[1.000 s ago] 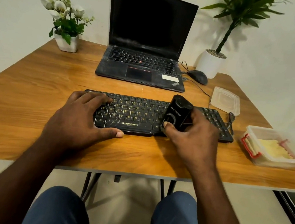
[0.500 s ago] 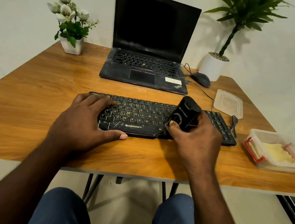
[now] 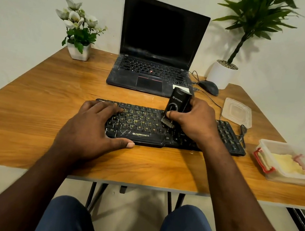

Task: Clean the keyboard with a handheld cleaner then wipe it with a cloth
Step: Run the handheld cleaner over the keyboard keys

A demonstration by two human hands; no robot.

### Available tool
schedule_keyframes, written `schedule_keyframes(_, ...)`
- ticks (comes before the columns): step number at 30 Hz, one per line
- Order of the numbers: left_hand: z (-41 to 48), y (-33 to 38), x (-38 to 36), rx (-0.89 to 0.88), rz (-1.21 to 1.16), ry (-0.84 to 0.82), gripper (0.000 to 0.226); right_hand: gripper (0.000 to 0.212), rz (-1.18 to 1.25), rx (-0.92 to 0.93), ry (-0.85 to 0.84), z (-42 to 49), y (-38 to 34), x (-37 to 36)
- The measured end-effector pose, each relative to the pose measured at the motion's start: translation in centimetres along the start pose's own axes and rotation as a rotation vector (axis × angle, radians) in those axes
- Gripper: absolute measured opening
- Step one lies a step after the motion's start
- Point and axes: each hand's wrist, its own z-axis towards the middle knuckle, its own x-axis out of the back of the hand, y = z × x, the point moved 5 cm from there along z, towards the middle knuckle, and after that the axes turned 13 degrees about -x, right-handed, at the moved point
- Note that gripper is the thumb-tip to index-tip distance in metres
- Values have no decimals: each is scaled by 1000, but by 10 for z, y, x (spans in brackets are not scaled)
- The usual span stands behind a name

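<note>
A black keyboard (image 3: 142, 133) lies on a wooden table (image 3: 35, 102). The left hand (image 3: 89, 131) rests flat on its left end, steadying it. The right hand (image 3: 193, 120) grips a small, likely light handheld cleaner (image 3: 178, 101) round its rigid body, brush on the keys.

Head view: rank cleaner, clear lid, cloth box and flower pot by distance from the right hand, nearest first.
1. The cleaner, gripped in the right hand over the keyboard.
2. The clear lid, just right of the hand.
3. The cloth box, farther right and nearer the person.
4. The flower pot, far left corner.
</note>
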Motion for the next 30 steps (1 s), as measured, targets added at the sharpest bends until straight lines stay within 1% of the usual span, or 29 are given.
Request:
schedule_keyframes(1,0,0,0,1,-1,0,115,56,-47,16,-25,5,-4,-3)
schedule_keyframes(4,0,1,0,1,0,-1,116,56,-147,93,-29,13,-19,-10)
schedule_keyframes(12,0,-1,0,5,7,-4,115,65,-255,260,-63,18,-34,-15)
schedule_keyframes(15,0,0,0,1,7,-5,115,68,-305,252,-158,19,-35,-13)
schedule_keyframes(17,0,0,-1,1,10,-7,115,65,-336,240,-255,22,-38,-9)
schedule_keyframes(19,0,0,0,2,11,-9,115,63,-349,241,-304,26,-42,-7)
schedule_keyframes(21,0,0,0,1,13,-12,115,64,-364,259,-278,29,-46,-10)
schedule_keyframes(22,-1,0,0,-1,14,-9,115,65,-374,272,-239,31,-48,-13)
schedule_keyframes(25,0,1,1,-4,13,-6,115,67,-378,331,-34,36,-50,-11)
schedule_keyframes(26,0,0,0,-3,11,-8,115,68,-327,325,-14,38,-49,-9)
schedule_keyframes(28,0,-1,0,-2,10,-7,115,69,-263,298,-60,40,-44,-9)
schedule_keyframes(30,0,-1,0,-2,10,-5,116,66,-302,291,-163,37,-39,-14)
